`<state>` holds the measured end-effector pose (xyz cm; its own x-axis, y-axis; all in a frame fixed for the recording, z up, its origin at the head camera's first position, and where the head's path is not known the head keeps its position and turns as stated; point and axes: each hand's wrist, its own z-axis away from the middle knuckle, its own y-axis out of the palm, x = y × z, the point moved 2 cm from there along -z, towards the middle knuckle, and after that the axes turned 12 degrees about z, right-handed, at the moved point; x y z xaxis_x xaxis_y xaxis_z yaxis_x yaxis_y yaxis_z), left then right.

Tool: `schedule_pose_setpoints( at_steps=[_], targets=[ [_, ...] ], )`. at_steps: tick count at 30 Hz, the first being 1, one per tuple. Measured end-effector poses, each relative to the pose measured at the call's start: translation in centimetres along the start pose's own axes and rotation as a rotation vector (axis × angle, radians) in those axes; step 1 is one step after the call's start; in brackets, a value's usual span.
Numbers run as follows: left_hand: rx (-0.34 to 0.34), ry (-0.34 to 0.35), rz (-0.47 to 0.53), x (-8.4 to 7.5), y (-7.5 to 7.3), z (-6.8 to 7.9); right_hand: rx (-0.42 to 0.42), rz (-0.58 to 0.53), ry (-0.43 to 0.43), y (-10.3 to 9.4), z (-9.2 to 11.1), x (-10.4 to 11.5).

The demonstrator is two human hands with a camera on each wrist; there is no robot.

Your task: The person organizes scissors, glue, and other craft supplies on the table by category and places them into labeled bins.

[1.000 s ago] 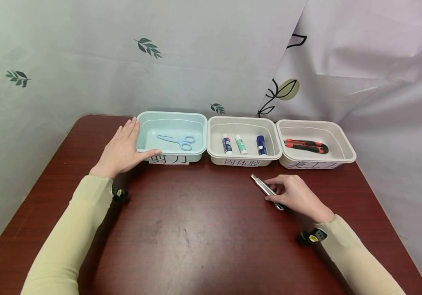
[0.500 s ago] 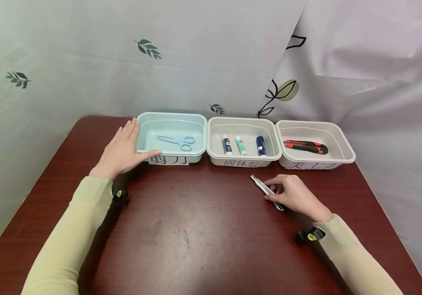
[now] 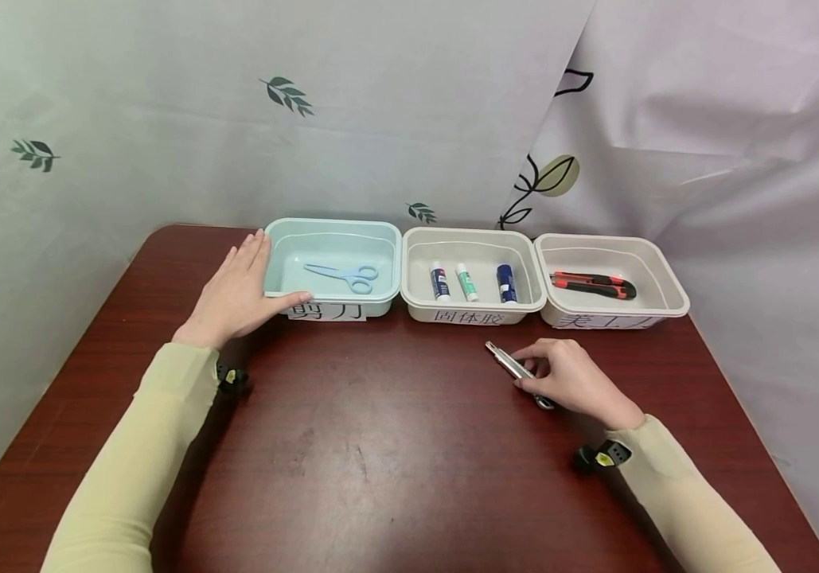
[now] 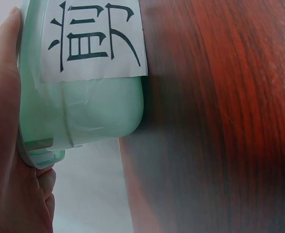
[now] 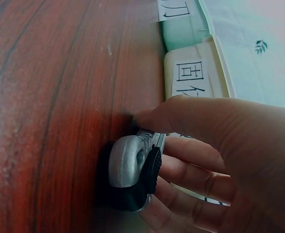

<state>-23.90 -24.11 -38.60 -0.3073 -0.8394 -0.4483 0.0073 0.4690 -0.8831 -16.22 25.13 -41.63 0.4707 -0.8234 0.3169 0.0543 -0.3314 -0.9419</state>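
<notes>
My right hand (image 3: 572,382) pinches a silver utility knife (image 3: 505,362) between thumb and fingers, low over the table in front of the bins. In the right wrist view the rounded silver and black end of the knife (image 5: 125,162) shows close to the wood. My left hand (image 3: 230,294) rests at the left end of a light blue bin (image 3: 330,301), fingers straight along its side and thumb on the front rim. A pair of blue scissors (image 3: 345,274) lies in that bin. The left wrist view shows the thumb (image 4: 6,43) along the rim above a paper label (image 4: 93,39).
Right of the blue bin stands a beige bin (image 3: 416,305) with three glue sticks (image 3: 466,282). Beside it another beige bin (image 3: 667,298) holds a red and black utility knife (image 3: 595,285). The bins line the back of the dark red table (image 3: 380,446), before a patterned curtain (image 3: 380,119).
</notes>
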Motion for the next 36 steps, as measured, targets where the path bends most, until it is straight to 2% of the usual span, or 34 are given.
schedule_pose_setpoints(
  at_steps=[9,18,28,36],
  targets=[
    [-0.001,0.003,0.001,0.0,-0.1,0.1,0.000,0.009,-0.004,-0.3,0.1,0.0],
    [-0.010,0.008,0.003,0.0,0.0,0.1,0.010,-0.007,0.032,-0.9,0.2,-0.2],
    [-0.007,0.007,-0.005,0.0,0.0,0.0,-0.031,0.063,0.017,-3.3,0.1,-0.2],
    [-0.007,0.007,-0.007,0.1,0.1,-0.1,-0.062,0.043,-0.015,-6.0,0.1,-0.6]
  ],
)
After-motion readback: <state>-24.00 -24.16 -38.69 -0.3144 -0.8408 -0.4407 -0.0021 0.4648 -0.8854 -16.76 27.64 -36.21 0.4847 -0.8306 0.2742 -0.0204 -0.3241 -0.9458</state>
